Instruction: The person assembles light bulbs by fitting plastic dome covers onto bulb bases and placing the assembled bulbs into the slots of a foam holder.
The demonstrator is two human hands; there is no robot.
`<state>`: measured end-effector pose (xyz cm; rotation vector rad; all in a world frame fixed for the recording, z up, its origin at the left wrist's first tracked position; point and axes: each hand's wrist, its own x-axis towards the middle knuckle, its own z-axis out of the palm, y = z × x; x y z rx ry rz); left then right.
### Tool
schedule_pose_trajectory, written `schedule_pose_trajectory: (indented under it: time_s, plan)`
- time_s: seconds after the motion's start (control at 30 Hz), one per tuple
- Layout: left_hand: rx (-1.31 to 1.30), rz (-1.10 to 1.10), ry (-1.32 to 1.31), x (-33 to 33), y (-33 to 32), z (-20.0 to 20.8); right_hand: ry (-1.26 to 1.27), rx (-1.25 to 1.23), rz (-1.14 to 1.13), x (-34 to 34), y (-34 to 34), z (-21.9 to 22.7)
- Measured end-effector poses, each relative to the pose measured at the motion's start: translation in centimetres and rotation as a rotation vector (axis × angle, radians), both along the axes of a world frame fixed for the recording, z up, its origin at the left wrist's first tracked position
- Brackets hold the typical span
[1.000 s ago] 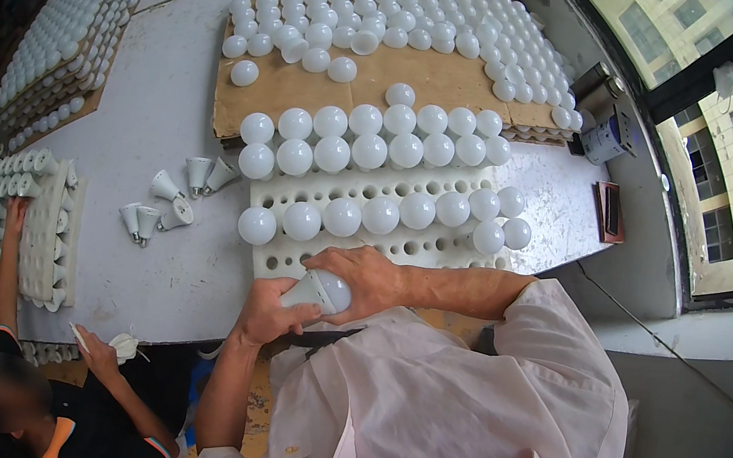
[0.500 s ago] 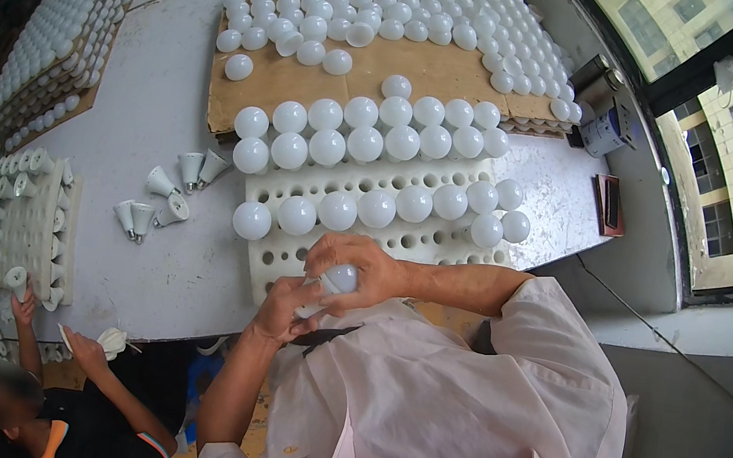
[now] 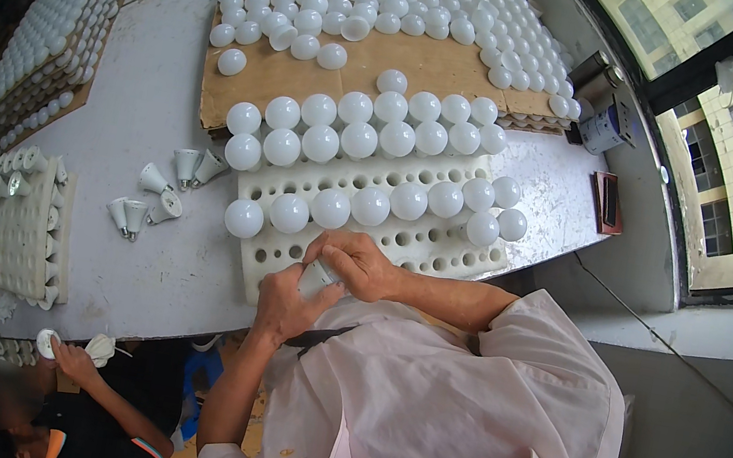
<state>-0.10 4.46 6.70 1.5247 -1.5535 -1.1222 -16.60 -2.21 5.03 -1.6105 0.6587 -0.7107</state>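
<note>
Just in front of my body, over the near edge of a white foam tray (image 3: 247,279) with rows of holes, both my hands are closed around one white light bulb (image 3: 315,280). My left hand (image 3: 282,305) grips it from the left and below. From the right and above, my right hand (image 3: 355,262) curls its fingers over it. Part of the pale body shows between the hands; the rest is covered. Round white bulbs (image 3: 331,209) stand in a row on the tray, and two more rows of bulbs (image 3: 360,140) sit along its far side.
Several cone-shaped bulb bases (image 3: 134,214) lie on the table left of the tray. Behind it, many white domes rest on brown cardboard (image 3: 387,56). Stacked bulb trays (image 3: 23,227) stand at the left. A co-worker's hand (image 3: 76,363) holds a round white piece at the lower left.
The bulb has turned in my hands: its round dome showed before, now a pale body part does. My hands have shifted slightly. The co-worker's hands have moved, one leaving the stacked trays.
</note>
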Motion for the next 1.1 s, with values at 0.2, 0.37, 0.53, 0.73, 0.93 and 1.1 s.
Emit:
schedule_pose_trajectory:
  time_s: [0.2, 0.37, 0.53, 0.73, 0.93, 1.1]
  plan:
    - [0.049, -0.034, 0.111, -0.3, 0.1, -0.1, -0.076, -0.232, -0.013, -0.3, 0.3, -0.1]
    - [0.105, -0.028, 0.136, -0.3, 0.4, -0.3, -0.055, -0.197, 0.004, -0.6, 0.4, -0.3]
    - [0.066, -0.012, 0.149, -1.0, 0.4, 0.2, -0.042, -0.196, 0.045, -0.9, 0.5, -0.1]
    - [-0.063, -0.029, -0.073, -1.6, 1.1, 0.0, -0.128, -0.427, 0.045, -1.4, 0.9, 0.6]
    - [-0.112, -0.104, 0.052, -0.8, 0.8, -0.9, -0.099, -0.429, 0.012, -1.5, 1.5, 1.0]
    - [0.109, -0.071, 0.315, -1.7, 0.9, -1.5, -0.121, -0.368, -0.001, -1.8, 1.4, 0.5]
